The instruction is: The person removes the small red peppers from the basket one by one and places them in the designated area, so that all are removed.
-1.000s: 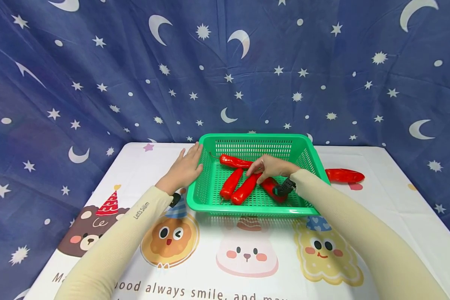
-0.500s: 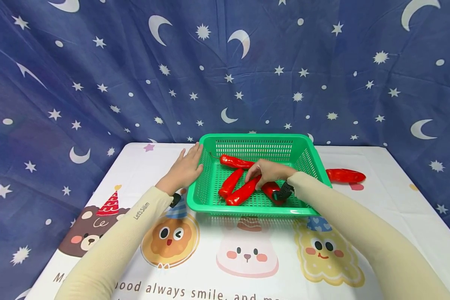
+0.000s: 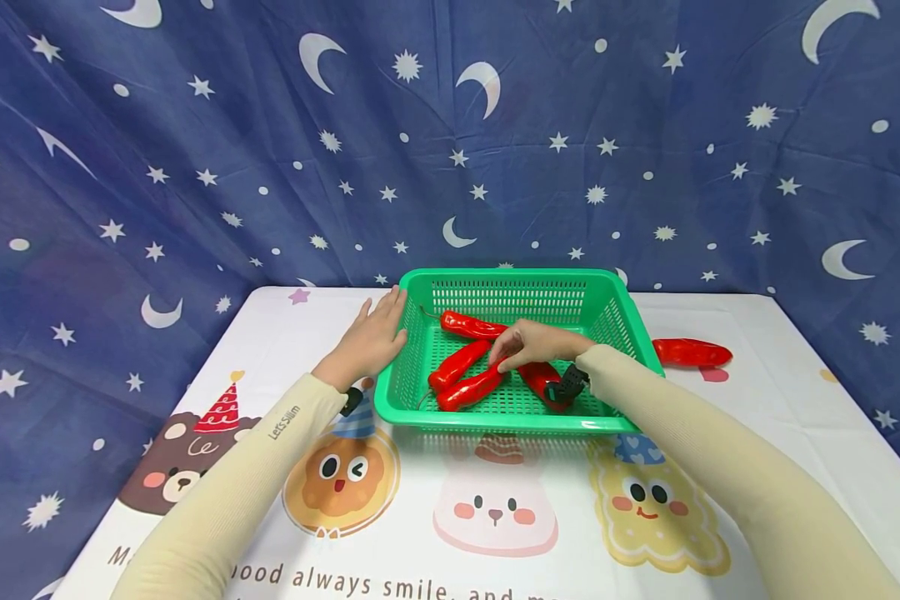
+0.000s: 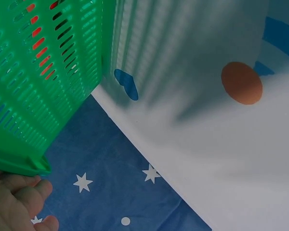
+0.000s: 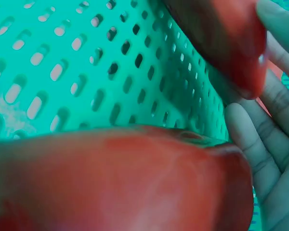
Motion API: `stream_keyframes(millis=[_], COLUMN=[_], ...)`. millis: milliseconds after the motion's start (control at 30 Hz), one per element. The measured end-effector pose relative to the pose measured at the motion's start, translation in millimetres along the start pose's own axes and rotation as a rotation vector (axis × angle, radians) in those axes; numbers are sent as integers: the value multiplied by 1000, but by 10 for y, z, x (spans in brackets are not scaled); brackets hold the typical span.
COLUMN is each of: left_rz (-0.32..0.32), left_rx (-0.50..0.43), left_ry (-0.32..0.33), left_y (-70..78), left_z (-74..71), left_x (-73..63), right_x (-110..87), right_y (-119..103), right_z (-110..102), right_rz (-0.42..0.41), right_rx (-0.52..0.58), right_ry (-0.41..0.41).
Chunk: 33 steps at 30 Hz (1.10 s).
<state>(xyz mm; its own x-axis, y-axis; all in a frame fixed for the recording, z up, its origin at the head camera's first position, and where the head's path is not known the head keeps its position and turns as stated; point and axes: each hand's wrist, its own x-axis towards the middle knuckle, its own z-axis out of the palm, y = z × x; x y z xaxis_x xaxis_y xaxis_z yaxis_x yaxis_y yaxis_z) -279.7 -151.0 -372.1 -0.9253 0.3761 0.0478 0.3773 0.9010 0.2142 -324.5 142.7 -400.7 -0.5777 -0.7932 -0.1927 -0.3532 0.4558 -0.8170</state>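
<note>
Red pepper (image 3: 468, 390) pinched in R hand (image 3: 532, 340); L hand (image 3: 367, 340) spread, touching basket (image 3: 487, 423); sleeve (image 3: 285, 425) txt "Let's Slim", cloth (image 3: 414, 500) "always smile".

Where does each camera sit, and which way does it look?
Head: on the person's head, facing forward and down at the green slotted plastic basket and white printed tablecloth; left hand, right hand and cream sleeves show.
Left wrist: on that wrist, facing the basket's outer wall and tablecloth; left fingers show at lower left.
Right wrist: on that wrist, facing into the basket at long, shiny red peppers; right fingers show at right.
Head and right wrist views share the basket, red peppers and right hand.
</note>
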Motion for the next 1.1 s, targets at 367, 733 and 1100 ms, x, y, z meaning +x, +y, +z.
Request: stream_keyframes(millis=[367, 733, 1100], left_rz=[1, -3, 3], left_rx=[-7, -8, -11], left_ry=[-5, -11, -1], left_y=[7, 4, -12], left_z=[-6, -7, 7], left_x=[-4, -2, 0], right_x=[-4, -27, -48], right_y=[-7, -41, -72], right_z=[-12, -20, -12], right_rz=[67, 135, 139], right_rx=[22, 192, 289], right_ry=[64, -102, -190])
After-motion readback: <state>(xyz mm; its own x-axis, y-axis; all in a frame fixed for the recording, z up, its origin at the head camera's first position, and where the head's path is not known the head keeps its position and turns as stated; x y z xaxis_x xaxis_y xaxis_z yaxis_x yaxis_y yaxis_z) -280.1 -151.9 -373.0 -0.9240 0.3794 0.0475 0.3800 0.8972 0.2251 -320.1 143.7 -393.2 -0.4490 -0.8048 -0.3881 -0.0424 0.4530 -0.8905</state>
